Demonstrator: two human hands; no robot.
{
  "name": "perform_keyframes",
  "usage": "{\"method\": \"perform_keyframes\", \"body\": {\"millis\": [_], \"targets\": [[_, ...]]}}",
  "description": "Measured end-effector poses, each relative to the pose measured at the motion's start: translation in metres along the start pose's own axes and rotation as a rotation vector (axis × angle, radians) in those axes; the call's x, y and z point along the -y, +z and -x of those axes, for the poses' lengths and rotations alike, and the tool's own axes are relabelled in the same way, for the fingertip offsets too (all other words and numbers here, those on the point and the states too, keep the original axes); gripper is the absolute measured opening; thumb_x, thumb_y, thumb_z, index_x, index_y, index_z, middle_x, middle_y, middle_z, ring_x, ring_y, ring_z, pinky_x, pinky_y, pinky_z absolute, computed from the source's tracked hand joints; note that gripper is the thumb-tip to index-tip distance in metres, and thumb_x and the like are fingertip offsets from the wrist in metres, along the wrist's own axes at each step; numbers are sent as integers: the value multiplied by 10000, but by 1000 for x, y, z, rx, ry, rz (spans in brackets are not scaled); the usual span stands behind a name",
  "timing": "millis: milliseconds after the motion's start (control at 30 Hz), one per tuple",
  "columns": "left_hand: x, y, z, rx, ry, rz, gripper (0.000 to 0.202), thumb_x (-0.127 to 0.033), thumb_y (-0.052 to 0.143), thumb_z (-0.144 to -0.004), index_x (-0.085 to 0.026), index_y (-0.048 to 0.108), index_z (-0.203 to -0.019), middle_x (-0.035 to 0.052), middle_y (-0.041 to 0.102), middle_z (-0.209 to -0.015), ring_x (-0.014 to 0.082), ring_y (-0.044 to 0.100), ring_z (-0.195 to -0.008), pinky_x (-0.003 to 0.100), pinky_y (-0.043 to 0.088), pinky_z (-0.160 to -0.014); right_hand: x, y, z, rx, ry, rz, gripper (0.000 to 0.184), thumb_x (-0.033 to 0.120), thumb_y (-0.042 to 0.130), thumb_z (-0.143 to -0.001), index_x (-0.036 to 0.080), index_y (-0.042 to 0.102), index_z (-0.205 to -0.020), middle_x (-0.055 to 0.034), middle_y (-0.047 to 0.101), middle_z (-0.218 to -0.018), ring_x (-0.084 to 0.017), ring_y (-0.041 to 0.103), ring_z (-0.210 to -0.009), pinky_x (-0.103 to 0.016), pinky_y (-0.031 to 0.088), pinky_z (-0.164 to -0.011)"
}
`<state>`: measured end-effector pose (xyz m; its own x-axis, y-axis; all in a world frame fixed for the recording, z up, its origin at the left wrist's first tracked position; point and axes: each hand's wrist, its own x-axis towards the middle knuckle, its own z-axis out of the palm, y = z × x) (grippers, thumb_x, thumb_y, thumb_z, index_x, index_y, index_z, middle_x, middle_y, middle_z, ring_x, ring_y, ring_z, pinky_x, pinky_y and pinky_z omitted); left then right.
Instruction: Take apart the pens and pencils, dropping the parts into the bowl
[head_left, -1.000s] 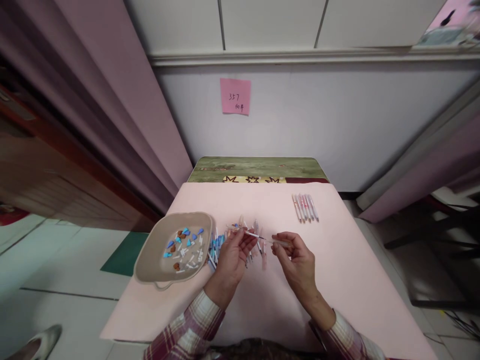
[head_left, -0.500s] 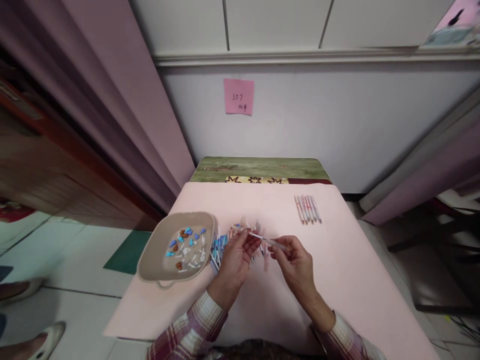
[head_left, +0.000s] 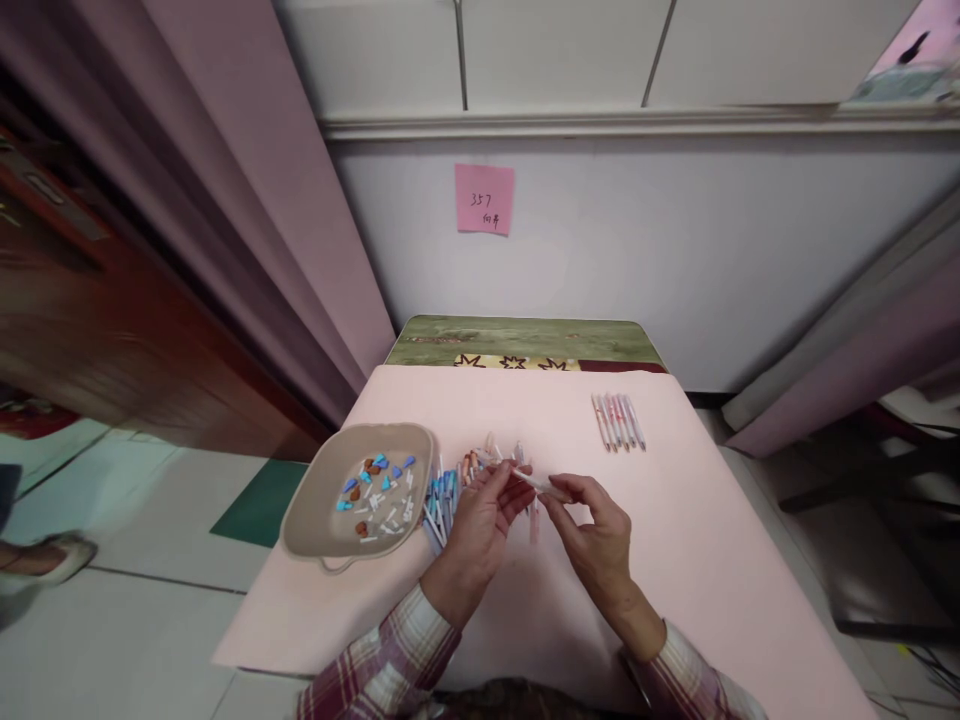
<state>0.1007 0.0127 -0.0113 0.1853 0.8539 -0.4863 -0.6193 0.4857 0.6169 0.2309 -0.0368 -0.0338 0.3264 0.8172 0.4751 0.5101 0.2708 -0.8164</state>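
Observation:
My left hand (head_left: 480, 525) pinches one end of a slim whitish pen (head_left: 534, 482) between thumb and fingertips. On its other end, a pale clear barrel, the thumb and fingers of my right hand (head_left: 596, 525) are closed. Under and beside my left hand lies a loose pile of pen parts: blue and white pieces (head_left: 442, 495), orange-brown ones (head_left: 472, 465) and clear pink barrels (head_left: 534, 522). My hands partly hide this pile. Several assembled pens (head_left: 618, 422) lie side by side at the table's back right.
A beige plastic basin (head_left: 304, 535) with small blue, brown and white parts stands at the table's left. Pink paper (head_left: 720, 560) covers the table. A pink note (head_left: 484, 200) sticks to the wall. Another person's foot (head_left: 56, 560) shows on the floor at left.
My hands have come closer together along the pen; the thin white rod that stuck out of the barrel shows less. The other person's feet have shifted at the left.

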Motion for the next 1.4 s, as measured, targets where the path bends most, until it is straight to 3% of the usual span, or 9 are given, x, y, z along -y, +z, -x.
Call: {"method": "perform_keyframes", "body": {"millis": [267,433,600,700,800,967,1133,1300,1400], "targets": [[4,1,3,9,-5,-9,140,-229,725,-762,-123,651,-814,90,730,-848,162,687,-745,270,566,-707,-3,-1,6,-60,-120,90,122,289,644,-853,198,621,-931,-25,697,-824,-150,663,-741,-263,532,-716],[5,-3,2,25,14,-15,174,-237,758,-723,-128,652,-807,75,727,-831,153,678,-729,259,557,-695,-2,-4,5,48,-32,227,249,405,613,-869,201,605,-727,13,634,-625,-117,604,-561,-212,458,-560],[6,-7,-1,0,39,-29,225,-255,786,-688,-131,643,-809,70,721,-812,157,674,-724,269,551,-699,0,-4,6,135,31,230,335,458,623,-829,193,594,-1032,-8,689,-771,-126,645,-619,-203,469,-580],[7,-9,-2,-4,49,-26,243,-262,799,-669,-134,633,-791,62,716,-795,150,668,-708,267,545,-702,1,-4,7,178,44,255,239,424,551,-879,194,610,-855,-4,676,-690,-116,624,-574,-196,439,-571],[8,-10,-3,-3,50,-28,251,-264,806,-656,-137,628,-780,57,714,-789,151,668,-708,270,540,-704,1,-5,7,243,102,301,367,439,443,-940,198,625,-731,-6,649,-588,-116,598,-509,-200,380,-517],[8,-11,-2,-4,51,-24,253,-264,811,-643,-135,636,-772,42,704,-763,142,659,-690,264,529,-689,1,-3,8,246,128,274,321,472,547,-868,196,626,-1011,-2,680,-701,-127,628,-585,-200,412,-562],[8,-12,-2,-7,65,-31,263,-275,820,-630,-137,642,-765,29,694,-741,133,647,-677,262,519,-694,3,-2,10,298,157,301,350,460,440,-929,207,632,-784,6,630,-578,-121,588,-511,-205,380,-524],[8,-15,-4,-2,66,-38,277,-286,828,-618,-135,657,-775,31,693,-743,134,642,-678,262,511,-675,4,0,10,290,171,288,332,493,499,-894,205,636,-983,-4,676,-669,-136,626,-571,-206,387,-533],[9,-16,-4,-9,70,-35,290,-286,836,-604,-132,670,-785,31,692,-743,133,640,-673,262,507,-669,5,1,10,287,168,303,284,476,545,-868,202,616,-891,5,663,-659,-128,606,-555,-204,374,-530]]}}
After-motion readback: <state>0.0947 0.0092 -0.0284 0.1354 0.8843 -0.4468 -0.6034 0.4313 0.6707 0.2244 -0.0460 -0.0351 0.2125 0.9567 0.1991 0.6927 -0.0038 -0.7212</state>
